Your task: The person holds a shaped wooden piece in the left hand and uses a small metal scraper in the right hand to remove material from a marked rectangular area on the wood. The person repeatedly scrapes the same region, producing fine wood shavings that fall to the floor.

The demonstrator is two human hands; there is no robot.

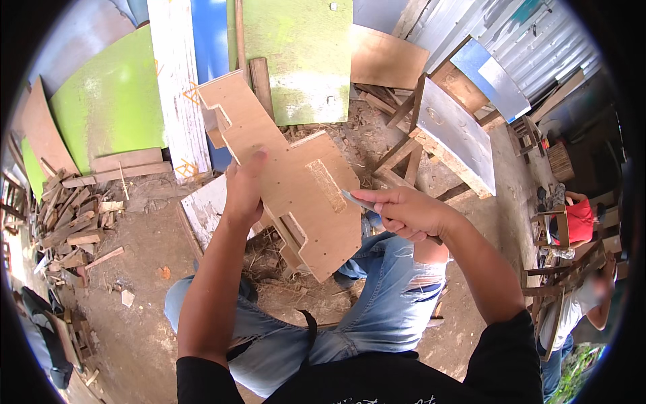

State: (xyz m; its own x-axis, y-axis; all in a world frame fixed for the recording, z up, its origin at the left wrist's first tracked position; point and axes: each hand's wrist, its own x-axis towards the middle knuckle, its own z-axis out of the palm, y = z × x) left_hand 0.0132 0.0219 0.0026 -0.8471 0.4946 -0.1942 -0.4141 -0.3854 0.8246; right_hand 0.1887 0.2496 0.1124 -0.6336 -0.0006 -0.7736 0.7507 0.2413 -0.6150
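A flat brown plywood panel [282, 161] with a stepped outline and dots along its edges is tilted in front of me, above my knees. Below its left side shows a second layer of wood. My left hand [246, 178] is closed on the panel's left edge, thumb on the top face. In my right hand [409, 214] is a knife-like tool [359, 200] with a grey metal blade. Its tip points left, close to the rough, pale rectangular strip [326, 186] on the panel; whether it touches I cannot tell. My fingers hide most of its handle.
Wood scraps [74, 222] lie heaped at the left. Green boards [296, 64] and a white plank [176, 87] lean at the back. A wooden stand with a grey top [457, 135] is at the right. Two people, one in a red shirt [577, 221], are at the far right.
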